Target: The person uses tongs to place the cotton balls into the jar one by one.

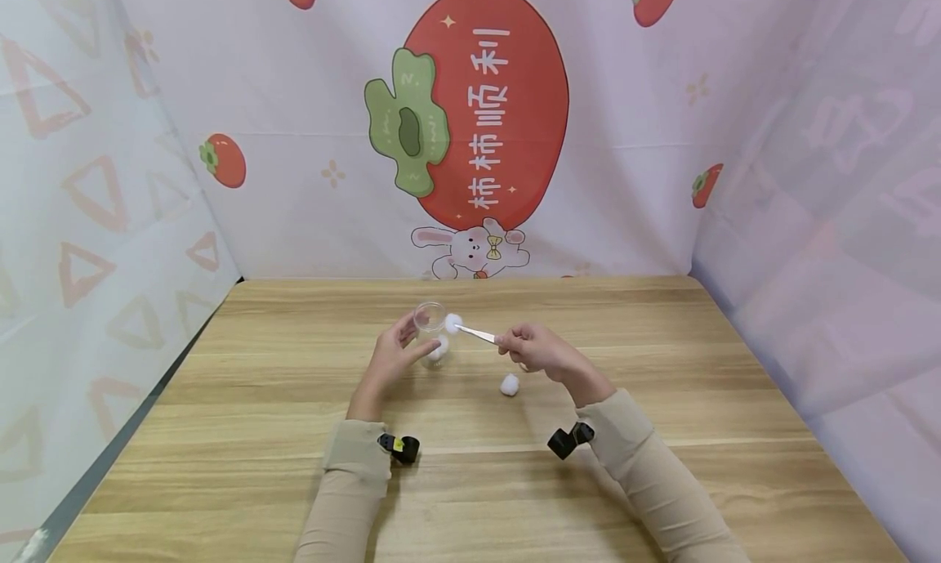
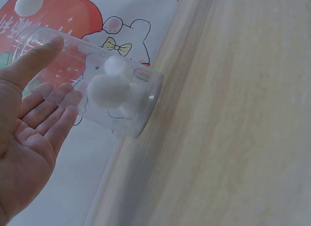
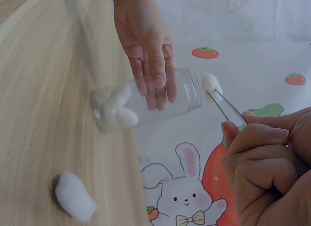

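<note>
My left hand (image 1: 393, 355) holds a clear plastic jar (image 3: 182, 92) upright on the table, thumb on one side and fingers on the other. The jar has no lid on, and several white cotton balls (image 2: 109, 91) lie at its bottom. In my right hand (image 1: 542, 353) are metal tweezers (image 1: 479, 335), pinched between thumb and fingers. Their tips grip one cotton ball (image 3: 210, 86), which hangs beside the jar's open mouth, just outside the rim. Another cotton ball (image 1: 510, 385) lies loose on the table, below the right hand in the head view.
The wood-grain table (image 1: 470, 498) runs back to a printed cloth (image 1: 309, 212) with a large red persimmon and a rabbit. Cloth walls stand at the left and right sides. Each sleeve cuff carries a small black camera (image 1: 403, 449).
</note>
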Motion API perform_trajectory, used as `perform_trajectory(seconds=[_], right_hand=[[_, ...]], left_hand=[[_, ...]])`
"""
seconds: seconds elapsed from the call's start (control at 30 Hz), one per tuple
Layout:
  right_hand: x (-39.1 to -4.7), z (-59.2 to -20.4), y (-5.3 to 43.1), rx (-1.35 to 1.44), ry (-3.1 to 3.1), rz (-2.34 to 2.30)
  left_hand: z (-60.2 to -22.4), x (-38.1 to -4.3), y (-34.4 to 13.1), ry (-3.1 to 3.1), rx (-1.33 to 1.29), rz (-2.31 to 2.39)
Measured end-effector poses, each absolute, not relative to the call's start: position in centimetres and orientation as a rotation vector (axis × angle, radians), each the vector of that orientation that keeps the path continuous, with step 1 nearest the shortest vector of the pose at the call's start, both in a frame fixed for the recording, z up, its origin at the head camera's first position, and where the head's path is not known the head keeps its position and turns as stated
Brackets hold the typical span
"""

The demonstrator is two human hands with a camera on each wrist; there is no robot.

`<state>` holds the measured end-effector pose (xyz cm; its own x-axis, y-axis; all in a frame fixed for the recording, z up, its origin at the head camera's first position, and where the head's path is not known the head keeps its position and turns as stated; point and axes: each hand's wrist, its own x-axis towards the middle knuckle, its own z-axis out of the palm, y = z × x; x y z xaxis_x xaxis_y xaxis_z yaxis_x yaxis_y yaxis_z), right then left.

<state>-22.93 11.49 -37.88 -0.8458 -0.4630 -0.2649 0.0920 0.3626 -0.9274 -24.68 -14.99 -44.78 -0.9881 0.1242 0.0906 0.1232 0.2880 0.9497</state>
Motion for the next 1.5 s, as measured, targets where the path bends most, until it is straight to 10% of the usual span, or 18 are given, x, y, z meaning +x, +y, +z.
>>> perform_trajectory(seconds=[1.5], right_hand=[[-24.3, -36.8, 9.3, -0.286, 2.187, -1.495]], left_hand=[[-44.9, -24.7, -15.1, 2.54, 0.23, 1.829]])
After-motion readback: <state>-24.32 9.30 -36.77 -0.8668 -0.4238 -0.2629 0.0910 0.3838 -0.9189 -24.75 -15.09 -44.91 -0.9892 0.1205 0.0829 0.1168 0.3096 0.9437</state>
